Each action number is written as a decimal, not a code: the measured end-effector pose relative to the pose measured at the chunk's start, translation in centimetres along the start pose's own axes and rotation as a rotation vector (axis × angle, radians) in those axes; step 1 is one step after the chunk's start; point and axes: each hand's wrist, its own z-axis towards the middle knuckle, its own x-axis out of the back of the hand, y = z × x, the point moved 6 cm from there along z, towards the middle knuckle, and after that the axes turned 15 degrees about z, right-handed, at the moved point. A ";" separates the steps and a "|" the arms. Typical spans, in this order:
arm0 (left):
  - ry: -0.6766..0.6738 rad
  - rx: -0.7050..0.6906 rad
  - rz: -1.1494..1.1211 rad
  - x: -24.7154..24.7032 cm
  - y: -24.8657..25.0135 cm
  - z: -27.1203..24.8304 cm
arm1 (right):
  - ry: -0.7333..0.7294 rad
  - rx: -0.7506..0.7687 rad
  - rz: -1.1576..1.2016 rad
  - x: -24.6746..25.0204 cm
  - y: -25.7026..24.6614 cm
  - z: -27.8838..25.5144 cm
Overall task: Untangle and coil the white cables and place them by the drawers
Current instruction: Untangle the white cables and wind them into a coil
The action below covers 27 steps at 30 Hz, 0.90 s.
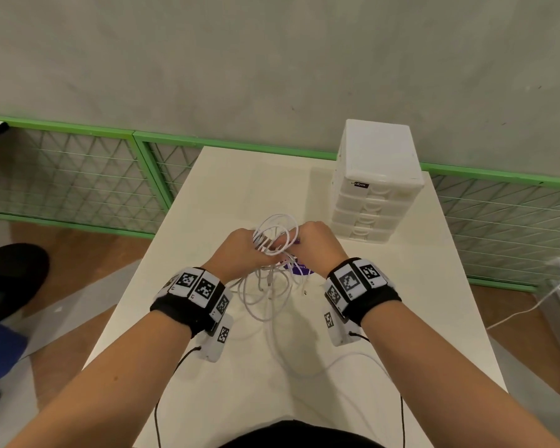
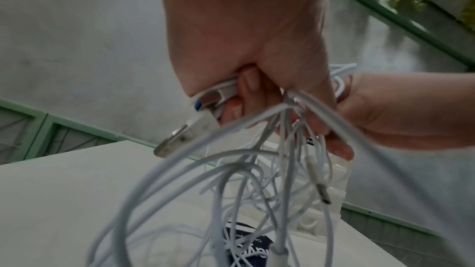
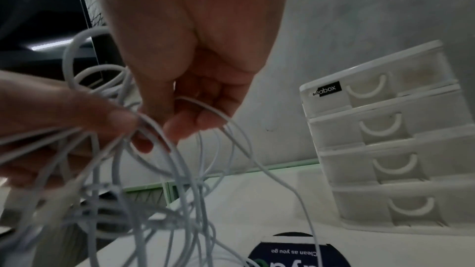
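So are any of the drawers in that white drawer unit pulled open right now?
No, all four fronts of the drawer unit sit flush and closed in the right wrist view.

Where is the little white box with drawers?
In the head view the drawer box stands on the far right of the white table, just beyond the right hand, which grips the white cables.

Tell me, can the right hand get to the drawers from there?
Probably yes. The right hand is near the drawers with bare table between, but it pinches the cables, so they would trail along.
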 end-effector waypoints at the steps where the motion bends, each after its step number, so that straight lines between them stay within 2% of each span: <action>1: -0.005 0.005 0.033 -0.2 -0.1 0.0 | -0.039 -0.016 0.015 0.0 0.1 0.0; 4: -0.057 0.027 0.083 -0.6 -0.6 -0.2 | -0.122 -0.020 0.079 0.1 0.7 -0.1; 8: -0.110 0.045 0.082 -0.5 -1.0 -0.6 | -0.109 -0.082 0.293 0.5 2.6 -0.4; 10: -0.121 0.064 0.072 -0.3 -0.9 -0.8 | -0.008 -0.096 0.391 1.0 3.4 -0.3; 14: -0.044 0.140 -0.011 0.9 -2.0 -0.8 | 0.296 -0.158 0.468 3.0 6.2 -0.5; 18: 0.011 0.188 -0.055 2.1 -2.7 -1.1 | 0.385 -0.325 0.411 3.5 10.0 -1.2; 19: 0.036 0.191 -0.065 2.4 -2.5 -1.2 | 0.336 -0.383 0.315 3.4 10.8 -1.4; 21: 0.076 0.185 -0.088 2.6 -2.2 -1.4 | 0.109 -0.516 0.038 2.0 12.0 -1.8; 23: 0.076 0.175 -0.095 2.4 -1.8 -1.5 | -0.065 -0.592 -0.108 0.5 12.7 -2.4; 25: 0.060 0.167 -0.095 2.0 -1.4 -1.4 | -0.077 -0.611 -0.146 0.0 12.6 -2.7; 27: 0.035 0.162 -0.075 1.5 -1.3 -1.3 | 0.006 -0.550 -0.110 0.4 11.4 -2.4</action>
